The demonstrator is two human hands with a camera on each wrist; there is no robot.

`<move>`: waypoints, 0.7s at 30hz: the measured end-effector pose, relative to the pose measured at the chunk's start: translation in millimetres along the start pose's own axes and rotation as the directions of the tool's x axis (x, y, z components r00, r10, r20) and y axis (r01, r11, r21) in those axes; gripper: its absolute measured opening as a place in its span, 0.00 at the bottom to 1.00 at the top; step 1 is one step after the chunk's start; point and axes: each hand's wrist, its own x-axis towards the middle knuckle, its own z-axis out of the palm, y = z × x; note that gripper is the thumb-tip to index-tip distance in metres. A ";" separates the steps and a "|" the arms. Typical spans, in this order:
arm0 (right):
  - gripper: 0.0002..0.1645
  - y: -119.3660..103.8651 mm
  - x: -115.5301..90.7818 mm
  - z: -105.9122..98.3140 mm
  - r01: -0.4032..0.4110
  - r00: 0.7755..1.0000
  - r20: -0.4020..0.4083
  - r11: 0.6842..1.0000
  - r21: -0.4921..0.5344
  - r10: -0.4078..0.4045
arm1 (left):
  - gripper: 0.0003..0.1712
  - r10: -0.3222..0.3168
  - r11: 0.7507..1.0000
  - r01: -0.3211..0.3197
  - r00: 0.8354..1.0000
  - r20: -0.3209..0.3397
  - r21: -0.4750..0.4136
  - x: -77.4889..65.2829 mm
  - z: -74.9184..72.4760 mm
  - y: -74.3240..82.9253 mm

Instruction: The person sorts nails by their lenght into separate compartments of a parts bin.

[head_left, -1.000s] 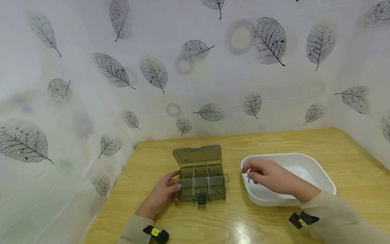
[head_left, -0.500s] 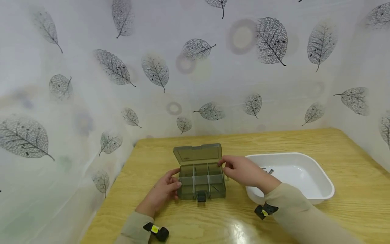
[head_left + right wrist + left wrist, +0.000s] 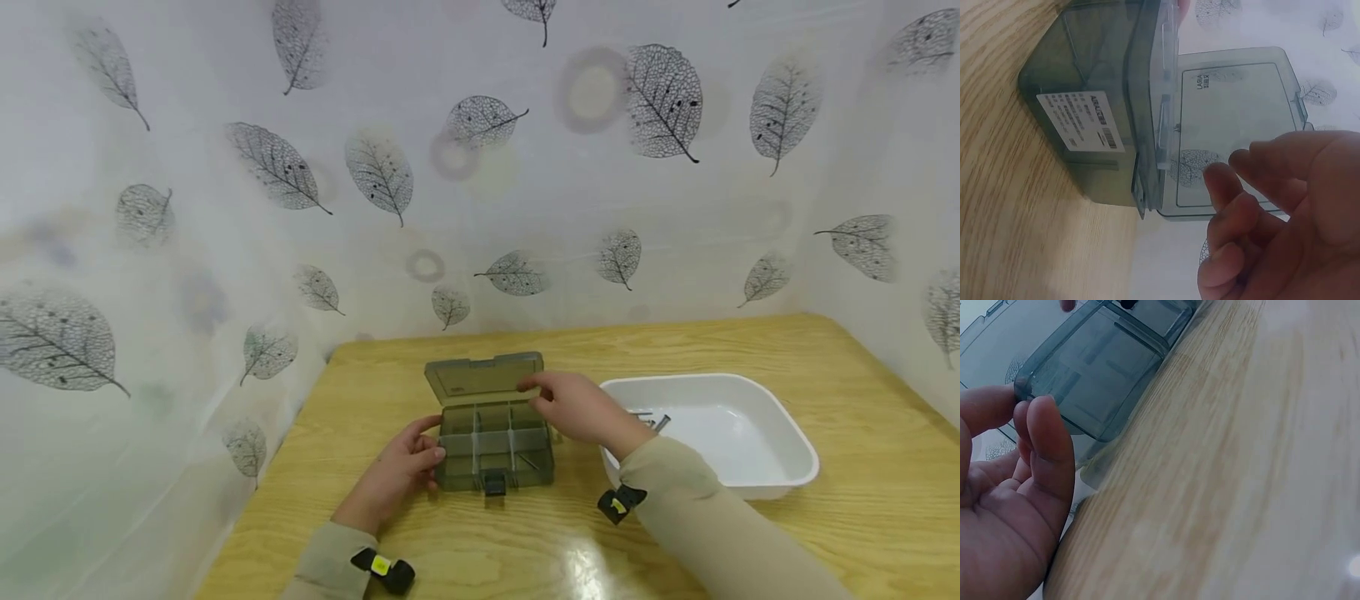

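Observation:
A smoky translucent compartment box (image 3: pixel 495 481) stands on the table with its lid (image 3: pixel 472 381) raised at the back. My left hand (image 3: pixel 401 467) grips its left side, thumb at the front and fingers behind, pinching a corner in the left wrist view. A thin metal pin, like a nail or screw (image 3: pixel 528 461), lies in the front right compartment. My right hand (image 3: pixel 577 408) hovers over the back right corner, overlapping the lid's right edge. In the right wrist view its fingers are loosely bent, and nothing shows between thumb and fingertips.
Right of the box, a white tray (image 3: pixel 738 450) holds several small metal screws or nails (image 3: pixel 662 423) near its left end, partly behind the right wrist. A white label (image 3: pixel 1082 122) is on the box's side. A leaf-printed curtain (image 3: pixel 480 192) hangs behind the wooden table (image 3: pixel 480 550).
My right hand has moved left from the tray to the box's back right compartment, then up toward the lid. The small metal piece at its fingertips is no longer seen there. My left hand stays put.

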 end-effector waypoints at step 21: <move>0.17 36.1 -38.5 -40.3 0.022 0.998 0.051 0.995 0.098 -0.027 | 0.38 0.006 1.000 -0.006 1.000 0.001 0.015 -1.0 2.2 1.0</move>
